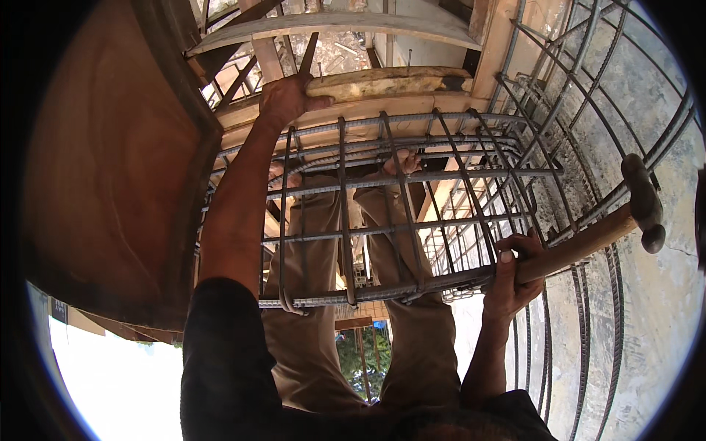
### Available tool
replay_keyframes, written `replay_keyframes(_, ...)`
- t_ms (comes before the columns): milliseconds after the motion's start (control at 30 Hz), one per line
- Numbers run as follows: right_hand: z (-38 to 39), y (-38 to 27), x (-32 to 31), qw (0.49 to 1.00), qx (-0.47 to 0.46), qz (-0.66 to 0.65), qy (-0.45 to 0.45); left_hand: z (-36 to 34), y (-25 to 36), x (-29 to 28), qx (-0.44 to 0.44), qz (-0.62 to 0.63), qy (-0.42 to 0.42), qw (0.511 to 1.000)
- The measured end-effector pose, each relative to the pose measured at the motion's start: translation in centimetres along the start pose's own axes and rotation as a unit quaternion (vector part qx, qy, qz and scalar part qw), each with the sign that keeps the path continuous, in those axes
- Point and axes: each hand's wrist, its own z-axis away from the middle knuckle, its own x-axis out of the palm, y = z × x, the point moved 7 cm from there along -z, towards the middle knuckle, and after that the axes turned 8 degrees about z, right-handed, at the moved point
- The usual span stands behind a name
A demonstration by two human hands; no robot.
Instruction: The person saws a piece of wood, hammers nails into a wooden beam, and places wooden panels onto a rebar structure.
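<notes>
One hammer (pixel 588 240) in RH (pixel 505 295); LH (pixel 284 101) gripping timber (pixel 390 84).

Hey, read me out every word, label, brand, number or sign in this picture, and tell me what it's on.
No text is clear enough to read.
Small dark panel at the far left: possible pale marks, too small and blurred to read.
Hammer: no lettering visible.

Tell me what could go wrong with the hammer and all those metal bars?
The hammer could slip from the right grip and drop through gaps in the metal cage. The foot, which looks bare, might scrape against the cage. The left grip, with no glove, could pick up a splinter from the rough timber.
</notes>
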Motion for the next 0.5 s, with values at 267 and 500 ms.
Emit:
replay_keyframes(267,-0.1,-0.1,0.2,1.000,-0.005,0.002,0.000,-0.4,0.2,0.2,0.016,-0.005,-0.008,1.000)
replay_keyframes(500,0.0,-0.5,0.0,0.999,-0.030,0.041,0.004,-0.7,0.3,-0.6,-0.018,-0.027,0.010,0.999)
